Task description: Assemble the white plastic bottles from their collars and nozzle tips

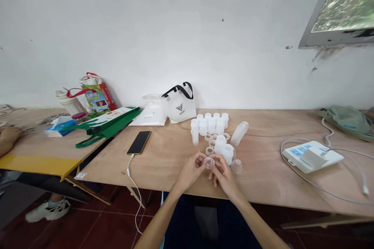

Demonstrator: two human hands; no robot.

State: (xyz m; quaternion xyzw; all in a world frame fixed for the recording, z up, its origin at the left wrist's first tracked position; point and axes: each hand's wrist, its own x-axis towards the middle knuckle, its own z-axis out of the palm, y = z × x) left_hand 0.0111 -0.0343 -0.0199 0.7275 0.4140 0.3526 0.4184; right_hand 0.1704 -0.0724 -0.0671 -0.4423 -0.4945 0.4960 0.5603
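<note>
Between my two hands, near the table's front edge, is a clear plastic ring (209,161). My left hand (193,169) pinches its left side, and my right hand (222,174) grips its right side with thumb and forefinger. Just beyond my fingers stand white plastic bottles (227,153), and further back there are several more in rows (211,125). Loose clear rings (209,150) lie among them. A clear dome-shaped cap (236,166) rests right of my right hand. Stacks of nested clear caps lean at the right (239,133) and stand at the left (194,134).
A phone (139,142) on a charging cable lies left. Behind it are a white plastic package (149,113), a white tote bag (181,105) and a green bag (108,124). A power strip (312,156) with cables sits right, near a grey-green cloth item (349,121). Another person's hand (10,136) shows far left.
</note>
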